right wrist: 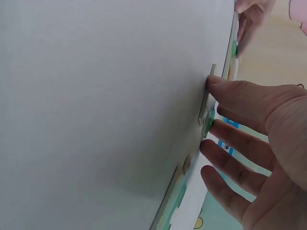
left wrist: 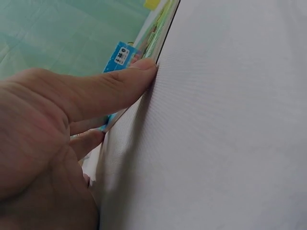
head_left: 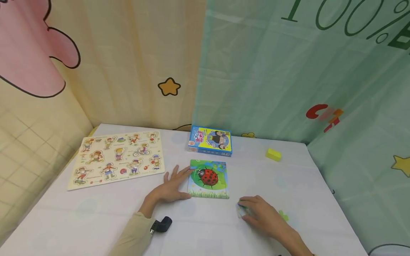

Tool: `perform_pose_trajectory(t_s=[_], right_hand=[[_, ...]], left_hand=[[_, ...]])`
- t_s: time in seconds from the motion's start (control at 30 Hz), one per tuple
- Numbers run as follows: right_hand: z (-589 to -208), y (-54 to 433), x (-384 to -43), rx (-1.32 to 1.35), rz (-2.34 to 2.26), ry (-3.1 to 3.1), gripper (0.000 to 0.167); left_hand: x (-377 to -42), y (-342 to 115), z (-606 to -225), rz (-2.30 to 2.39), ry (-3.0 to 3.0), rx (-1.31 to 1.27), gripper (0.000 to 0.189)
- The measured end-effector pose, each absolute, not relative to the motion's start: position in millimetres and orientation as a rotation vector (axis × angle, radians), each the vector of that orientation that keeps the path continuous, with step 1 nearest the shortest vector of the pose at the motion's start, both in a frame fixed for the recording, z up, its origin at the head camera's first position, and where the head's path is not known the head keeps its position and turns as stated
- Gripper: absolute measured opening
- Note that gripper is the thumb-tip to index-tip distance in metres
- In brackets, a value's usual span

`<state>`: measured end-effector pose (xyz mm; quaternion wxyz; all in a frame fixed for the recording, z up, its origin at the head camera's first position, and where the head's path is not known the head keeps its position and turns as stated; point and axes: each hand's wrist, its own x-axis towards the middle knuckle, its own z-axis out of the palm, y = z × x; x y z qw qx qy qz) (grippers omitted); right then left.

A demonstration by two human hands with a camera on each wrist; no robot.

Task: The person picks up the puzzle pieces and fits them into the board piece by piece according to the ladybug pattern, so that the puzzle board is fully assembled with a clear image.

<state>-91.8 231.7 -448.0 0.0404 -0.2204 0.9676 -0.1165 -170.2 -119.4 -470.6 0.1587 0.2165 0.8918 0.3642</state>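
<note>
In the head view a square ladybug jigsaw puzzle (head_left: 209,179) lies flat on the white table. My left hand (head_left: 169,188) rests at its left side, fingers spread, with the thumb near the lower left corner and the index finger at the upper left. The left wrist view shows that thumb (left wrist: 144,64) against the puzzle's edge. Right of the puzzle, my right hand (head_left: 262,215) pinches a small pale puzzle piece (head_left: 240,210) between thumb and fingers. This piece (right wrist: 207,96) appears edge-on in the right wrist view, tilted slightly, with a green-edged part beside the fingertips.
A green puzzle piece (head_left: 283,216) shows behind the right hand. More pieces (right wrist: 172,196) lie on the table. A wooden peg board with figures (head_left: 118,160) is at the left, a blue and yellow card box (head_left: 209,141) at the back, a yellow block (head_left: 273,154) at back right.
</note>
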Motion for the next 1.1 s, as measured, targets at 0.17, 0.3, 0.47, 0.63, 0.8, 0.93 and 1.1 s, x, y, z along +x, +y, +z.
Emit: perform_pose_trajectory(t_s=[0.17, 0.3, 0.47, 0.63, 0.8, 0.93, 1.1], right_hand=[[-448.6, 227.2, -93.6, -0.732, -0.366, 2.998, 0.04], [-447.8, 223.0, -95.1, -0.726, -0.384, 3.003, 0.041], [-446.3, 213.1, -100.0, -0.724, -0.488, 2.97, 0.041], [-445.8, 196.5, -106.3, -0.765, -0.579, 2.948, 0.04], [-445.7, 178.3, -113.8, -0.811, -0.607, 2.949, 0.04], [-445.3, 166.7, -120.2, -0.872, -0.593, 2.961, 0.04], [-444.7, 149.8, -129.6, -0.955, -0.553, 2.989, 0.039]], left_hand=[[-169.8, -120.9, -469.9, 1.049, 2.555, 0.621, 0.086], [-170.3, -120.4, -470.9, 1.053, 2.544, 0.625, 0.087], [-170.2, -118.9, -472.1, 1.057, 2.539, 0.617, 0.088], [-170.0, -117.8, -471.7, 1.06, 2.54, 0.606, 0.088], [-171.0, -117.8, -473.6, 1.06, 2.544, 0.609, 0.087], [-170.8, -117.9, -474.5, 1.061, 2.548, 0.61, 0.087], [-171.0, -118.2, -473.8, 1.054, 2.55, 0.61, 0.087]])
